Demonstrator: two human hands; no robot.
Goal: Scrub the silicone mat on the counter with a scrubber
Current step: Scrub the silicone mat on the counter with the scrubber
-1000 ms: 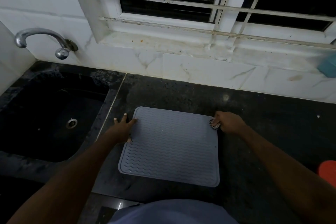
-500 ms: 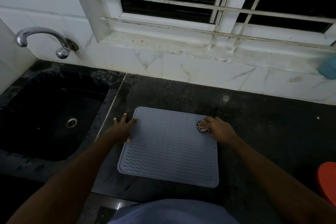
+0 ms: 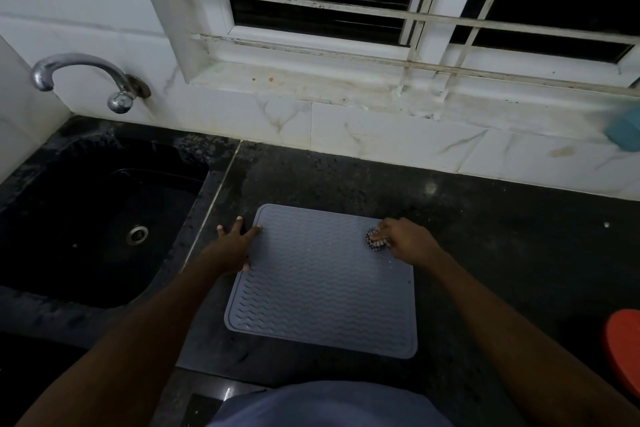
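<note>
Directly below, seen from above: grey silicone mat point(image 3: 322, 284), square with a raised wavy pattern, lying flat on a dark speckled stone table point(image 3: 502, 236). Left hand point(image 3: 233, 246) spread flat at the mat's left edge, index fingertip and thumb just on the mat, other fingers on the table beside it, grip wide open and holding nothing. Right hand point(image 3: 407, 241) at the mat's far right corner, fingers curled shut around a small round scrubber point(image 3: 374, 240) (dark with pale flecks, partly hidden by the fingers), scrubber pressed against the mat surface. Both forearms reaching in from the near edge, one on either side of the mat. Left of the mat, set into the table: black sink point(image 3: 86, 218) with a metal drain, chrome tap point(image 3: 86, 76) on the white marble wall above it. Beyond the mat: white tiled wall, stained sill, barred window point(image 3: 415, 7) dark outside. Far right of the mat: teal object point(image 3: 625, 132) by the wall and a red object point(image 3: 623, 343) at the frame edge, both cut off, too little shown to identify.
</note>
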